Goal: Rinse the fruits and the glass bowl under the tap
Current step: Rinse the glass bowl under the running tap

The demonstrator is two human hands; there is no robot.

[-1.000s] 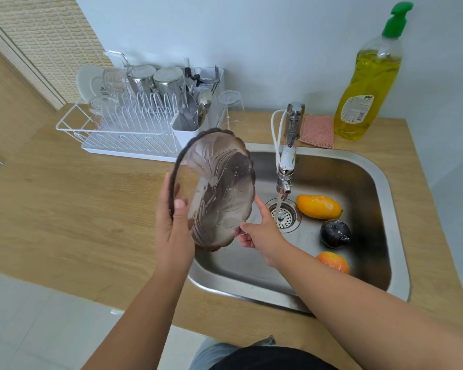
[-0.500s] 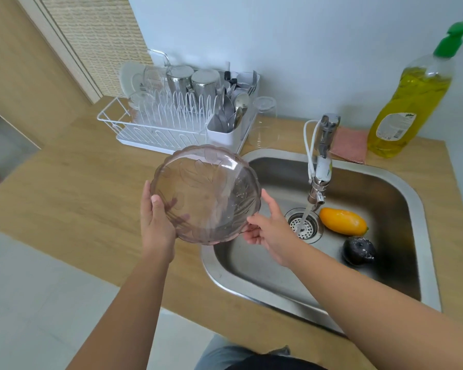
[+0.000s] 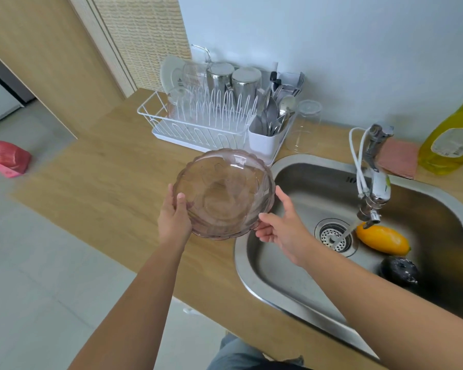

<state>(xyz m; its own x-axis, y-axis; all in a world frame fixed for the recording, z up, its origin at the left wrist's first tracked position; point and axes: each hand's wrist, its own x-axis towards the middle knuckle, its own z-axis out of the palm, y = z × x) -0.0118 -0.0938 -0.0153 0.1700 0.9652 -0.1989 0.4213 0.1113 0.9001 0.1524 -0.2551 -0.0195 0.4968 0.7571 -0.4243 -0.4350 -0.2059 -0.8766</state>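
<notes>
Glass bowl [image 3: 223, 193] is over the counter [image 3: 96, 182] by the sink's [image 3: 292, 161] left rim; my left hand [image 3: 174, 219] grips its edge, right hand [image 3: 281, 225] open, fingertips at the rim. 2 fruits in sink: mango [image 3: 382, 239], avocado [image 3: 399, 271]. Soap bottle [image 3: 451, 140] label unreadable.

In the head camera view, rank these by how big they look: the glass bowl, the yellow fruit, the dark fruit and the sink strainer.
1. Glass bowl, clearly largest, though it is held nearer the camera.
2. Yellow fruit.
3. Sink strainer and dark fruit: too alike to rank.
</notes>
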